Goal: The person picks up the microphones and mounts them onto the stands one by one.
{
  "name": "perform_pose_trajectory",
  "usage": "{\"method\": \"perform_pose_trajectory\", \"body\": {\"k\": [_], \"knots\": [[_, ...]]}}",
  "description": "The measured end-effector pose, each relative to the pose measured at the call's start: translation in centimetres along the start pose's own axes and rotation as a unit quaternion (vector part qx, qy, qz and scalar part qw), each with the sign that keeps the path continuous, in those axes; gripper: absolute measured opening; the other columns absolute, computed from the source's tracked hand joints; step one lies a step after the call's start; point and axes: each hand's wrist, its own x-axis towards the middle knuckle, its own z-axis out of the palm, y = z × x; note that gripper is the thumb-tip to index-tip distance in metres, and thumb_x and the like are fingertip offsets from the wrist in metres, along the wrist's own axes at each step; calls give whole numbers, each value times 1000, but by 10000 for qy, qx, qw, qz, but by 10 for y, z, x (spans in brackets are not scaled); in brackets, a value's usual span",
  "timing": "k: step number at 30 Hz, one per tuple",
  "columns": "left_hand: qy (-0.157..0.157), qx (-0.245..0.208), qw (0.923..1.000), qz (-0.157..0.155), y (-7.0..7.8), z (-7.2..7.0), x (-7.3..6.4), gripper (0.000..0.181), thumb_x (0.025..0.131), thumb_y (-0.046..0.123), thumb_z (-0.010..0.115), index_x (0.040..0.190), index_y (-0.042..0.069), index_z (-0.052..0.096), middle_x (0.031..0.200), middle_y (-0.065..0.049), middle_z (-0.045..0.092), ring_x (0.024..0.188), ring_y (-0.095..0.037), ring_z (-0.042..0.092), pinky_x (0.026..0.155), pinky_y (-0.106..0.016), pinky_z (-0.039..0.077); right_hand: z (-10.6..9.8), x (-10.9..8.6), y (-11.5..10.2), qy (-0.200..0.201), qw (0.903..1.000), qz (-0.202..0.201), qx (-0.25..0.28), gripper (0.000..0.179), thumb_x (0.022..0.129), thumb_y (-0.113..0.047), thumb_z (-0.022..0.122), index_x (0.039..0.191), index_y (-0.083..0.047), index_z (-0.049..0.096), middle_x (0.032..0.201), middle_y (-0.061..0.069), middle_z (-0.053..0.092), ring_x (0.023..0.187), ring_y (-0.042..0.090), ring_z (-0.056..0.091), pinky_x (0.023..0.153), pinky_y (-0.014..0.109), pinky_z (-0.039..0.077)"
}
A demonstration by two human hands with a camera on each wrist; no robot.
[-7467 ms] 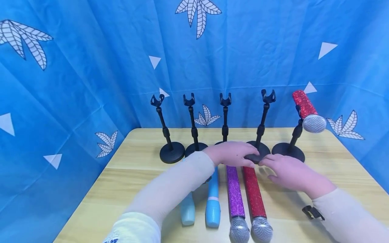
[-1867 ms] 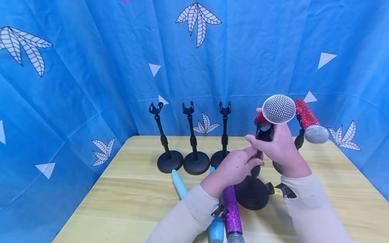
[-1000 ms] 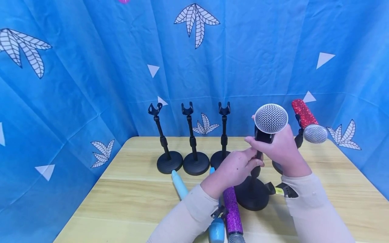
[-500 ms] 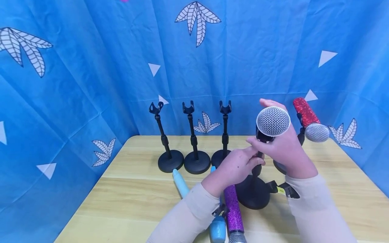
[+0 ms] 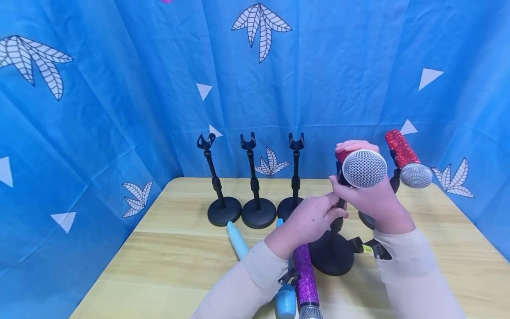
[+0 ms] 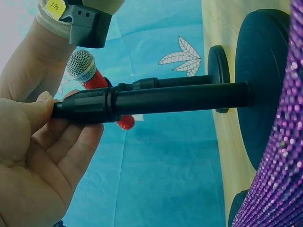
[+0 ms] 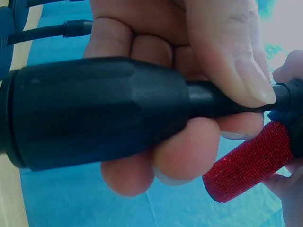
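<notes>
My left hand (image 5: 311, 221) pinches the upper post of a black microphone stand (image 5: 332, 254), thumb against fingers, as the left wrist view shows up close. Above it, my right hand (image 5: 374, 201) grips a red glittery microphone (image 5: 364, 168) at the stand's clip, its silver mesh head toward me. The handle is mostly hidden behind that head in the head view; the right wrist view shows the red handle (image 7: 248, 163) sticking out past the clip. Beneath my left forearm lie a purple glittery microphone (image 5: 306, 274) and a blue microphone (image 5: 286, 301), partly covered.
Three black stands with vacant clips, the left one (image 5: 224, 212) included, line the back of the wooden table (image 5: 167, 266). At right, another stand bears a red microphone (image 5: 402, 148). A light-blue microphone (image 5: 237, 239) lies partly under my left sleeve. Blue curtain (image 5: 255, 97) surrounds the table.
Earlier both hands reached over the table and this red microphone lay there. Its stand has come nearer, and the microphone is up at the clip. Lately the right fingers lifted, then closed over it again.
</notes>
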Motion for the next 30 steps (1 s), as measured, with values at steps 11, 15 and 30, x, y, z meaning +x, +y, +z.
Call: {"method": "perform_pose_trajectory", "body": {"k": [11,15,30], "knots": [[-9,-78,9999,-114,2,0,-2,8,106,26,53,107,20,59,90,15,64,70,2,54,56,-14,43,1,-6,9,161,9997,77,-146,73,58,12,84,123,14,51,120,22,61,118,27,57,105,31,43],[2,-74,10000,-36,2,0,-1,8,106,25,53,108,20,59,91,15,65,73,3,54,58,-13,43,1,-6,9,247,9987,-252,-378,66,66,-4,85,121,13,52,118,24,63,118,28,59,107,32,43],[43,-17,10000,-8,0,1,2,15,105,31,54,115,21,61,90,16,65,83,5,59,68,-11,45,3,-2,4,397,9903,-773,-1083,54,86,-42,78,109,4,62,115,20,70,119,30,63,109,51,40]]}}
